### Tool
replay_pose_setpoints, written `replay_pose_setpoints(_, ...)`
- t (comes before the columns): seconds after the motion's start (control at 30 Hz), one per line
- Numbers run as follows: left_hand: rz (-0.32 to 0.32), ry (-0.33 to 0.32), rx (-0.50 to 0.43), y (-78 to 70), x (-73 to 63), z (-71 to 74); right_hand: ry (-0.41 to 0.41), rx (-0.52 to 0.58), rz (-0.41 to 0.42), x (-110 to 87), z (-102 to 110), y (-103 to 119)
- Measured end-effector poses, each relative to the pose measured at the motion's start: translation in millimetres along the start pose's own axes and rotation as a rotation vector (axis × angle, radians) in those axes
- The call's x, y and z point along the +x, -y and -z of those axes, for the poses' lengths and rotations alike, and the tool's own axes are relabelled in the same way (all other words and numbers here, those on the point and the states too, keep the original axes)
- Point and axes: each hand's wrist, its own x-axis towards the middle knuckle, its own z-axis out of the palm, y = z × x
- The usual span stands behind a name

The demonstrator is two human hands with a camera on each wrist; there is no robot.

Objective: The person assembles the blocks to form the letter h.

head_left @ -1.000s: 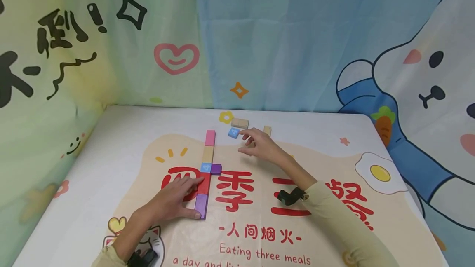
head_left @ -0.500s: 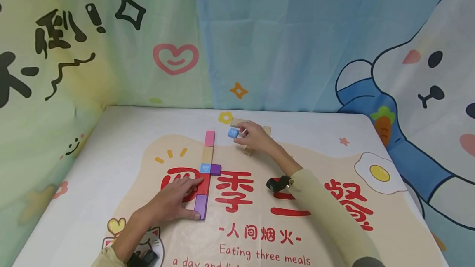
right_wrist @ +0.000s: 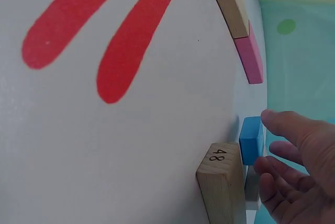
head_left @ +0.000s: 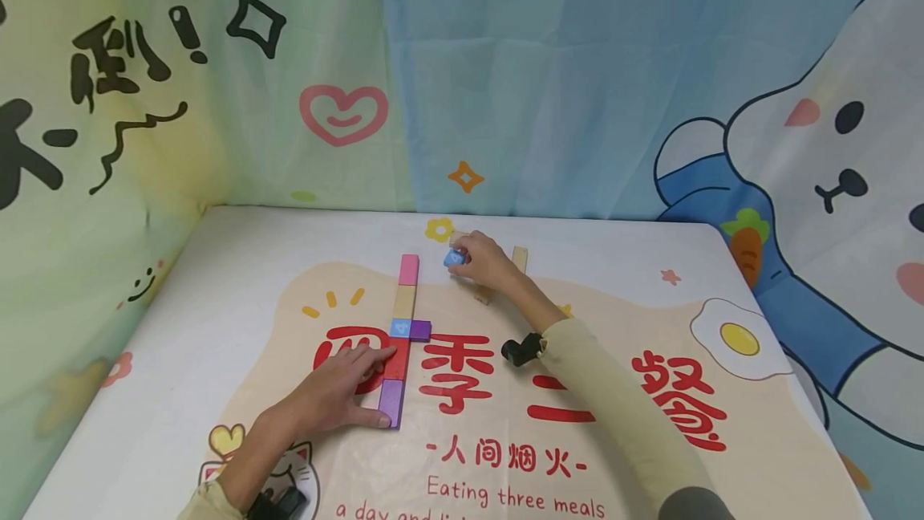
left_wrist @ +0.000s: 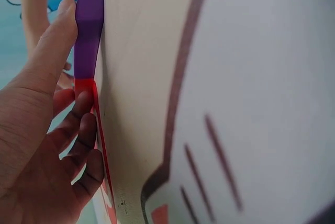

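A straight row of wooden blocks lies on the table: pink [head_left: 409, 270], plain wood [head_left: 404, 302], blue [head_left: 400, 328], red [head_left: 396, 361] and light purple [head_left: 391, 401]. A dark purple block [head_left: 421, 331] juts from the row's right side, beside the blue one. My left hand [head_left: 335, 392] rests along the row's left side, thumb on the light purple block's near end, fingertips against the red block. Farther back, my right hand [head_left: 487, 259] pinches a loose blue block [right_wrist: 252, 139] between thumb and fingers.
Under my right hand lies a plain wooden block [right_wrist: 222, 177] marked 48. Another plain block [head_left: 457, 238] sits behind the loose blue one, partly hidden by my fingers. One more plain block [head_left: 520, 257] stands to the right. A patterned curtain [head_left: 541, 103] hangs behind the table [head_left: 621, 255].
My right hand has moved left and closed its fingers around the loose blue block, uncovering the plain block beneath the wrist. My left hand and the row have stayed still.
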Motion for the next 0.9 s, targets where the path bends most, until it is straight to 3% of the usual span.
replay_pose_setpoints(0.3, 0.005, 0.002, 0.001, 0.5, 0.1, -0.4, -0.005, -0.042, -0.043, 4.0, -4.2, -1.6)
replay_pose_setpoints(0.43, 0.003, 0.007, -0.001, -0.4, 0.2, 0.5, -0.020, -0.043, -0.005, 0.0, -8.0, -0.6)
replay_pose_setpoints(0.63, 0.013, 0.006, -0.004, 0.0, 1.2, 2.3, 0.004, 0.036, 0.115, -30.3, -12.2, 15.8)
replay_pose_setpoints(0.9, 0.014, 0.016, -0.010, 1.5, 1.9, 1.6, 0.081, 0.002, 0.135, -77.9, -26.0, 23.6)
